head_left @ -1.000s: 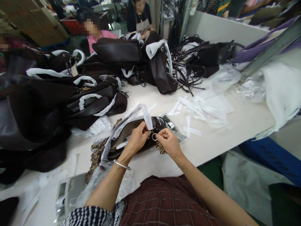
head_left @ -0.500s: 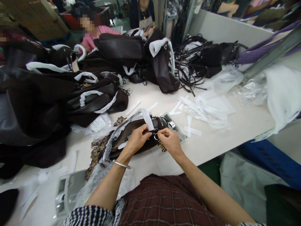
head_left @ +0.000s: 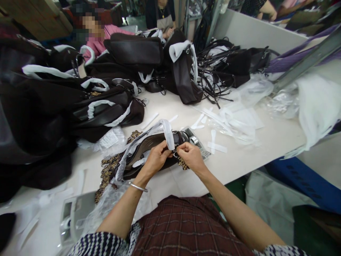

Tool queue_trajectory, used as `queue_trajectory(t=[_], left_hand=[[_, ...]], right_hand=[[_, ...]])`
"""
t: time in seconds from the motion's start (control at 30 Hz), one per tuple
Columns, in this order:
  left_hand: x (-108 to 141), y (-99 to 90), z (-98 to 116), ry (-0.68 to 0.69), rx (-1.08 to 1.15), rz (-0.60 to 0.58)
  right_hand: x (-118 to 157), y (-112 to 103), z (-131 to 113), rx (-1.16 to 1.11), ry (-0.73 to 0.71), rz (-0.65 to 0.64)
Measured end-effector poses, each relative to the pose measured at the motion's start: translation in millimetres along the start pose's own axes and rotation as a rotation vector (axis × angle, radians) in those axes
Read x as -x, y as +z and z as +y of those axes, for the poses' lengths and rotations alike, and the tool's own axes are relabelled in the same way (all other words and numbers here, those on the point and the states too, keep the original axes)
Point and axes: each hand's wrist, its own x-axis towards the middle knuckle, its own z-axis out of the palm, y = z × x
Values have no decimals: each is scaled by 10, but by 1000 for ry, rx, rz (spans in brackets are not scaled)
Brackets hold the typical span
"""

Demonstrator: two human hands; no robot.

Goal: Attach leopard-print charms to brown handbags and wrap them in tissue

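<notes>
A dark brown handbag [head_left: 167, 163] lies before me on the table, its mouth gaping and its handle wrapped in white paper [head_left: 168, 134]. At its right end, below the wrapped handle, my left hand [head_left: 156, 159] is closed in a pinch on part of the bag; the fingertips hide the exact spot. Close beside it, my right hand [head_left: 192, 156] pinches a small metal ring [head_left: 175, 154]. A leopard-print piece [head_left: 182, 163] hangs just under the right fingers. More leopard-print fabric [head_left: 110, 170] spreads out at the bag's left end.
Dark bags [head_left: 114, 110] are heaped at the left and back, with black straps [head_left: 213, 87] behind. A grey tray [head_left: 205, 152] sits beyond my right hand. White paper strips [head_left: 217, 147] and plastic wrap [head_left: 239, 124] lie rightward. A person in pink [head_left: 93, 48] is across the table.
My right hand has shifted slightly left with the ring, closer to the left hand. The wrapped handle sits a little differently. The whole view has moved slightly.
</notes>
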Motion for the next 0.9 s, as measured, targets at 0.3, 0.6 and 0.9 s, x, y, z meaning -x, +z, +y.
queue_trajectory(t=[0.3,0.6,0.9], left_hand=[[-11,-3,-49,-24,115,-43],[-9,-35,-111,14,106,-76],[-20,-28,-204,50,84,25]], right_hand=[[-79,-31,180,-227,80,-173],[-182,-158,44,-150,20,-413],[72,-97,149,-433,185,-327]])
